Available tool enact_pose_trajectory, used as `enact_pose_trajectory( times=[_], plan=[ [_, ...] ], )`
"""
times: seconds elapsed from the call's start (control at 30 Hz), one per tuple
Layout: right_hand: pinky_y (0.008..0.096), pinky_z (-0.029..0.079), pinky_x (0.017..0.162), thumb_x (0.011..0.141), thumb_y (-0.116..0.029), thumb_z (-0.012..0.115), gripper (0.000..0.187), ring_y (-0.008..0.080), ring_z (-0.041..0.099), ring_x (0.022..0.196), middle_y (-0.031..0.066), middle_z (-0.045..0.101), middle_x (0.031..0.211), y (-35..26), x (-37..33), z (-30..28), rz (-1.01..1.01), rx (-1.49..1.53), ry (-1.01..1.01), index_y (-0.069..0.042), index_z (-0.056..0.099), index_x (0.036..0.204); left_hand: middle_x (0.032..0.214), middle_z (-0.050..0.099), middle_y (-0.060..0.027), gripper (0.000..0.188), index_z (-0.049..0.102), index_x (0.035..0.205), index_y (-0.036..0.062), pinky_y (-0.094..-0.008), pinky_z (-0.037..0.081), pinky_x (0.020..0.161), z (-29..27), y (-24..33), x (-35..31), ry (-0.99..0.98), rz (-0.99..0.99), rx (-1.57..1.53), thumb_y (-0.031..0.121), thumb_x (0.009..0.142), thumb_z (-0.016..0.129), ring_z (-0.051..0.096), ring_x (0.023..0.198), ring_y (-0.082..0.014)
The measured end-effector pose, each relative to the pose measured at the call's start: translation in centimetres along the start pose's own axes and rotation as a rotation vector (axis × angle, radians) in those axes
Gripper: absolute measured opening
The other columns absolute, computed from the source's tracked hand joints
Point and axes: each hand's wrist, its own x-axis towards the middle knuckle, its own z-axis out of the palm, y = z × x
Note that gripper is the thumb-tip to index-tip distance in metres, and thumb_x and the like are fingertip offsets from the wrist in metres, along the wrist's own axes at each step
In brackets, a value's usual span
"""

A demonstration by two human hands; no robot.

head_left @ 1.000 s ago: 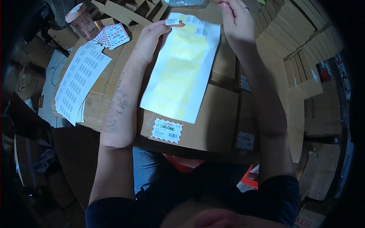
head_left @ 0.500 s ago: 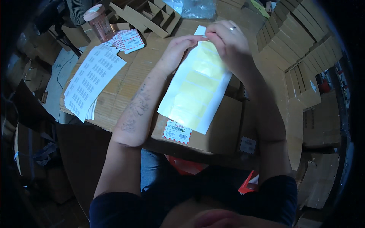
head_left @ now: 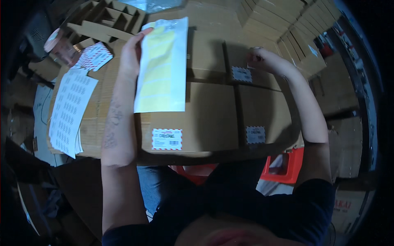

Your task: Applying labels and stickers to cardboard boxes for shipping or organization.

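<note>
My left hand (head_left: pixel 132 53) grips the upper left edge of a sticker sheet (head_left: pixel 161 78), white with pale yellow panels, raised over the cardboard boxes. My right hand (head_left: pixel 269 61) is closed, fingertips pressed together, over the back right box (head_left: pixel 234 55); whatever they pinch is too dark and small to name. Just left of those fingertips, a white label with a patterned border (head_left: pixel 241 74) sits at that box's front edge. Similar labels are on the front left box (head_left: pixel 211 119) and the front right box (head_left: pixel 266 108). The sheet partly covers the back left box (head_left: pixel 205 57).
At the left lie printed white sheets (head_left: pixel 69 110), a pile of red-and-white bordered cards (head_left: pixel 96 55) and a lidded pink cup (head_left: pixel 61 51). Cardboard dividers (head_left: pixel 106 20) stand behind them. Stacked cartons (head_left: pixel 297 45) line the back right. A red stool (head_left: pixel 285 168) is below the table edge.
My right hand has left the sheet's top edge and moved right over the back right box. My left hand has carried the sheet left, uncovering more of the boxes. The view has shifted.
</note>
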Motion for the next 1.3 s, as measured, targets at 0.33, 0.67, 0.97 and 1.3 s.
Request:
enact_pose_trajectory(
  times=[0.33,0.67,0.97,1.3],
  plan=[
    [0.0308,0.044,0.068,0.085,-0.019,0.068,0.016,0.0141,0.052,0.075,0.0045,0.059,0.077,2.9,-1.0,1.2,0.072,0.096,-0.081,-0.004,0.064,0.089,0.126,0.058,-0.0154,0.045,0.054,0.126,-0.0029,-0.0374,0.041,0.103,0.3,0.2,-0.5,0.091,0.046,0.136,0.026,0.094,0.041,0.054,0.115,-0.026],
    [0.0292,0.043,0.066,0.084,-0.018,0.069,0.015,0.0112,0.05,0.072,0.0025,0.058,0.075,1.8,-0.9,0.8,0.141,0.129,-0.162,-0.004,0.066,0.086,0.13,0.054,-0.0155,0.046,0.054,0.128,-0.0008,-0.0387,0.04,0.104,1.3,0.0,-1.1,0.156,0.081,0.223,0.026,0.094,0.038,0.051,0.12,-0.0247],
    [0.0295,0.043,0.07,0.088,-0.018,0.064,0.015,0.0119,0.05,0.075,0.0033,0.056,0.078,2.0,-0.6,1.0,0.171,0.139,-0.188,-0.003,0.061,0.089,0.134,0.052,-0.0142,0.048,0.052,0.131,-0.0025,-0.0359,0.033,0.108,0.0,0.1,-0.3,0.102,0.049,0.135,0.026,0.096,0.037,0.048,0.122,-0.0251],
    [0.0321,0.044,0.071,0.087,-0.021,0.064,0.019,0.0132,0.052,0.076,0.0038,0.059,0.078,2.9,-0.8,1.2,0.072,0.082,-0.131,-0.003,0.059,0.089,0.135,0.052,-0.0142,0.048,0.053,0.13,-0.003,-0.0362,0.031,0.109,0.5,0.1,-0.4,0.13,0.072,0.182,0.026,0.096,0.037,0.047,0.123,-0.025]
  ],
)
